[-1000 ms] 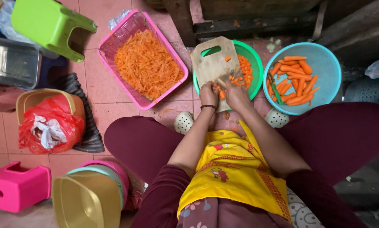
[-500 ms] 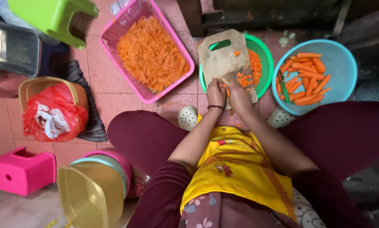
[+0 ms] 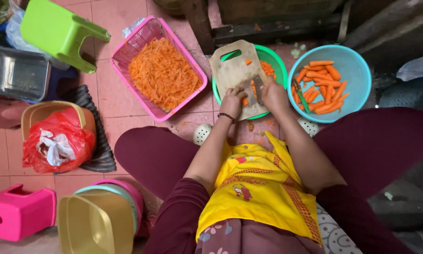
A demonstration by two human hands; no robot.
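The person sits low over a tiled floor (image 3: 122,101) with knees spread, so the work sits between the legs and within easy reach of both arms. A wooden cutting board (image 3: 234,70) lies tilted across the near rim of a green bowl (image 3: 276,59), which lets whatever is cut on it drop straight into the bowl below. The left hand (image 3: 233,101) is clenched around a piece of carrot (image 3: 245,100) at the board's near edge, pressing it down to keep it from sliding. The right hand (image 3: 273,94) is closed around a handle and holds a serrated, comb-like cutter (image 3: 257,89) against the board just beside that carrot; the blade is partly hidden by the fingers, so I cannot tell its exact shape.

A blue bowl (image 3: 357,63) of peeled whole carrots stands touching the green bowl on the right hand's side, placed so the next one can be picked up without leaning. On the other side, near the board's far left corner, a pink basket (image 3: 145,35) is heaped with fine carrot shreds, its mesh letting them drain and air.

Farther left stand a green stool (image 3: 56,30), a metal tray (image 3: 16,73), and a yellow basket lined with a red bag (image 3: 56,141), well apart from the cutting.
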